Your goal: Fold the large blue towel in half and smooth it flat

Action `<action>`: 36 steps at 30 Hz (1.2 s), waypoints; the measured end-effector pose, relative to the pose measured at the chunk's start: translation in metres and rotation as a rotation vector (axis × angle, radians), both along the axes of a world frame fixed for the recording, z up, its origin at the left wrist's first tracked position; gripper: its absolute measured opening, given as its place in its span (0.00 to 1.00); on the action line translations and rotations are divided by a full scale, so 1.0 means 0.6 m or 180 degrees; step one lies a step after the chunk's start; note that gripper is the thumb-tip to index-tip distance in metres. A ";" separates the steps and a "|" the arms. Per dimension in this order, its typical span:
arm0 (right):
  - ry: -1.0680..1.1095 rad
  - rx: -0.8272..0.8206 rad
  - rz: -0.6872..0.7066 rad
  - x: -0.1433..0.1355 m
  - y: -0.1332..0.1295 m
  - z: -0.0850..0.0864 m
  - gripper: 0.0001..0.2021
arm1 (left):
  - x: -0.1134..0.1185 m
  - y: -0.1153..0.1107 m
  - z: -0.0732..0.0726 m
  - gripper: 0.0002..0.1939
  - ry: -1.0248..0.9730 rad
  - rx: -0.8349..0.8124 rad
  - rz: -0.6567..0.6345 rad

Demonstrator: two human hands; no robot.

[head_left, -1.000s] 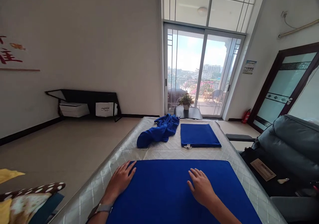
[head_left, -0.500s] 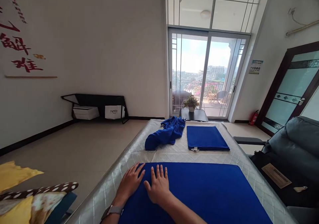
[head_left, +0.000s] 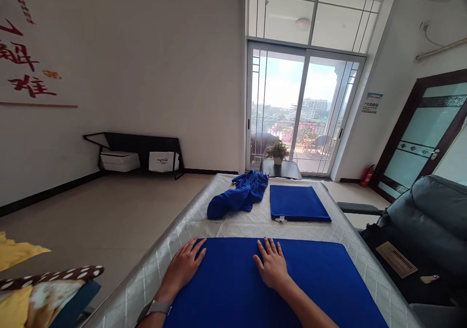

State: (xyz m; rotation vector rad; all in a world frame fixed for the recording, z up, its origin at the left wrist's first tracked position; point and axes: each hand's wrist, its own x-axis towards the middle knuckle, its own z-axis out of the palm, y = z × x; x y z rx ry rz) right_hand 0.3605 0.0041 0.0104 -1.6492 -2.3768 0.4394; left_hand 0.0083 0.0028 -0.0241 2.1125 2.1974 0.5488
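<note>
A smooth blue cloth [head_left: 233,284] lies flat in front of me on a white quilted mattress [head_left: 207,229]. At its far left corner rests my left hand [head_left: 185,264], palm down with the fingers spread, a band on its wrist. My right hand [head_left: 272,264] lies flat near the middle of the far edge, its fingers stretched out. Neither hand grips anything. Farther off, a crumpled blue cloth [head_left: 237,199] sits left of a neatly folded blue cloth [head_left: 299,202] that has a white tag on its near edge.
Beyond the mattress, a potted plant [head_left: 278,152] stands on a dark chair-like seat before the sliding glass door. A dark armchair [head_left: 426,216] is at the right. Fabrics [head_left: 47,294] are heaped at the lower left. Along the left wall, a black rack [head_left: 144,145] holds white boxes.
My right hand has slid to the right across the blue cloth, away from the left hand. The left hand stays at the far left corner. The view has shifted slightly.
</note>
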 end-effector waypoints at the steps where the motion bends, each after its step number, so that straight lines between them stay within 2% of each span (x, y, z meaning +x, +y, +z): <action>1: -0.0070 -0.0003 -0.0075 0.032 0.001 0.000 0.35 | 0.000 0.000 0.000 0.31 0.0007 -0.0008 0.0003; 5: -0.0381 0.0013 -0.0427 0.178 0.007 -0.008 0.34 | -0.002 0.003 -0.004 0.32 0.0026 -0.0069 0.0018; 10: -0.0761 0.0219 -0.0942 0.381 0.015 -0.035 0.32 | -0.004 0.006 -0.011 0.32 0.0035 0.0018 -0.0033; 12: -0.0832 0.0311 -0.1153 0.446 0.016 -0.046 0.31 | -0.004 0.007 -0.012 0.32 0.0066 -0.0027 -0.0009; 14: -0.0836 0.0358 -0.1281 0.490 0.016 -0.054 0.31 | -0.004 0.007 -0.013 0.33 0.0095 -0.0083 0.0012; 18: -0.0729 0.0426 -0.1284 0.519 0.021 -0.053 0.31 | 0.000 0.002 -0.008 0.33 0.0103 -0.0111 0.0015; 22: -0.0471 0.0557 -0.1382 0.522 0.034 -0.031 0.28 | 0.005 0.000 -0.007 0.33 0.0164 -0.0107 0.0041; 25: -0.0072 0.0674 -0.1433 0.532 0.044 -0.017 0.25 | -0.002 0.005 -0.016 0.33 0.0317 -0.0169 0.0003; 28: 0.0221 0.0738 -0.1500 0.542 0.049 -0.017 0.24 | -0.018 0.012 -0.026 0.32 0.0499 -0.0219 -0.0103; 30: 0.0281 0.0773 -0.1521 0.546 0.051 -0.023 0.24 | -0.020 0.016 -0.024 0.31 0.0606 -0.0276 -0.0127; 32: 0.0333 0.0817 -0.1558 0.548 0.053 -0.031 0.23 | 0.000 0.019 -0.012 0.32 0.0667 -0.0275 -0.0021; 33: 0.0356 0.0838 -0.1581 0.549 0.055 -0.035 0.23 | 0.022 0.019 -0.002 0.33 0.0653 -0.0215 0.0051; 35: 0.0402 0.0870 -0.1626 0.550 0.059 -0.042 0.23 | 0.091 0.016 0.021 0.35 0.0514 -0.0042 0.0090; 36: 0.0426 0.0878 -0.1643 0.552 0.061 -0.044 0.23 | 0.137 0.010 0.033 0.34 0.0388 0.0029 -0.0030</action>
